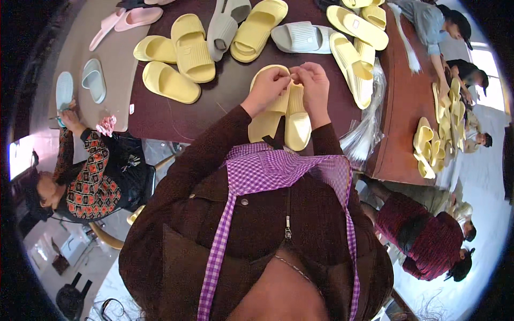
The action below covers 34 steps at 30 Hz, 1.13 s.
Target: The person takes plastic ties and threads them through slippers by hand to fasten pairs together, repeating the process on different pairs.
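A pair of yellow slide slippers stands side by side at the table's near edge, the left slipper (266, 119) partly under my left wrist and the right slipper (297, 124) between my wrists. Over their far ends, my left hand (271, 86) and my right hand (315, 85) meet with fingertips pinched close together. Whatever they pinch is too small to make out. The heel of my right hand rests near the right slipper's strap. A small black tab (273, 142) shows by the near ends of the slippers.
Around the far side lie several loose slippers, such as a yellow slide (171, 83) and a grey slide (303, 37). A bundle of clear thin strips (367, 125) is at the right. Co-workers sit on both sides, one (91, 176) at left handling a light blue slipper (64, 91).
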Motion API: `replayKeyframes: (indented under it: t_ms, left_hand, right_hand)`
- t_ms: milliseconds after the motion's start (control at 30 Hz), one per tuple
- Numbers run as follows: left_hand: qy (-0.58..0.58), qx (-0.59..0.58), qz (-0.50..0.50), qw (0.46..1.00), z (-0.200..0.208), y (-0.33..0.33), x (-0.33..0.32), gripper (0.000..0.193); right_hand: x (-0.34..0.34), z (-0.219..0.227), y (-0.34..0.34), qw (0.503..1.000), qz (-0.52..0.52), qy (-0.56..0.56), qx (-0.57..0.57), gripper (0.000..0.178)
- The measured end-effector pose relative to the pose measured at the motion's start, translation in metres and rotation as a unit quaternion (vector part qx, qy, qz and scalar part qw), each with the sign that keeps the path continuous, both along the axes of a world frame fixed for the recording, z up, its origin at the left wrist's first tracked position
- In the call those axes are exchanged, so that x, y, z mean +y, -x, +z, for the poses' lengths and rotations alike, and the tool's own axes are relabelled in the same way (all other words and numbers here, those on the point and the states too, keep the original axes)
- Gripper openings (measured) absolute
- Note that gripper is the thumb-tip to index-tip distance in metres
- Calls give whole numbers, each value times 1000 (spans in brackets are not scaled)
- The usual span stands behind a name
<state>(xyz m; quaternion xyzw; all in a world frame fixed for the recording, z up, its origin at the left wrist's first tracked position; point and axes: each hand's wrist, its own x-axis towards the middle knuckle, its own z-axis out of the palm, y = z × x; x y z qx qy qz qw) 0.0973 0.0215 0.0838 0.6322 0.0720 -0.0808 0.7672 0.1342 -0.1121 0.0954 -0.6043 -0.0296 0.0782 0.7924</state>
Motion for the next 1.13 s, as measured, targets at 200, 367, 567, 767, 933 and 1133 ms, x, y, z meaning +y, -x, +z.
replayKeyframes:
  t_ms: [200, 367, 567, 767, 933, 1133]
  left_hand:
    - [49, 7, 6, 999, 21, 8, 2, 14]
    - [92, 44, -9, 995, 37, 13, 1, 12]
    - [111, 43, -46, 992, 38, 13, 2, 10]
    - [142, 75, -75, 984, 42, 12, 7, 8]
    - [154, 97, -98, 978, 42, 11, 10, 7]
    - [140, 84, -123, 979, 43, 10, 13, 7]
  right_hand:
    - [-17, 7, 14, 997, -26, 66, 31, 8]
    - [-20, 21, 27, 994, -25, 103, 37, 7]
    - [-24, 31, 30, 982, -5, 182, -50, 7]
    - [-30, 33, 31, 964, 15, 232, -131, 7]
    - [-30, 31, 31, 960, 23, 232, -153, 9]
    - [-32, 24, 29, 946, 36, 263, -187, 10]
